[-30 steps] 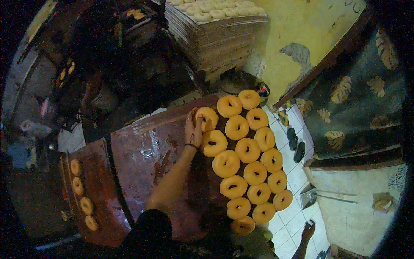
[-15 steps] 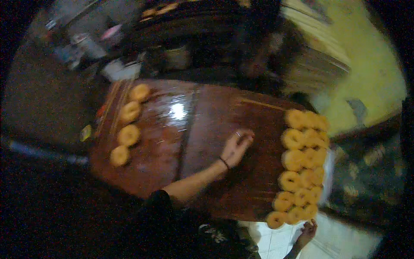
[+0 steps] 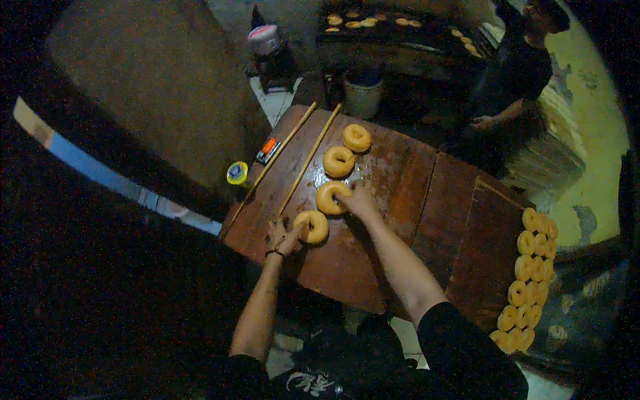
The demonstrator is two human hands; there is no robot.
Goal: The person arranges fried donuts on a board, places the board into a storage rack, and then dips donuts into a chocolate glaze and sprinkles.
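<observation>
Four ring-shaped golden doughnuts lie in a slanting row on the left part of a brown wooden table (image 3: 360,267). At the near end of the row, my left hand (image 3: 283,238) has its thumb and fingers at the left side of the nearest doughnut (image 3: 319,227). My right hand (image 3: 362,202) grips the second doughnut (image 3: 328,199) from its right side, fingertips near the hole. Beyond my hands lie the third doughnut (image 3: 339,170) and the farthest doughnut (image 3: 357,138), both untouched. A dark band circles my left wrist.
Two thin wooden sticks (image 3: 310,157) lie along the table's left side, near an orange-and-black small item (image 3: 269,150) and a yellow round container (image 3: 237,173). Several doughnuts (image 3: 525,268) stand in rows at the right end. Another person (image 3: 513,80) stands beyond the table, near a rack of doughnuts (image 3: 373,22).
The view has swung left. My left hand has gone from mid-table to the nearest doughnut in the left row. My right hand has left the right-hand rows and holds the second doughnut.
</observation>
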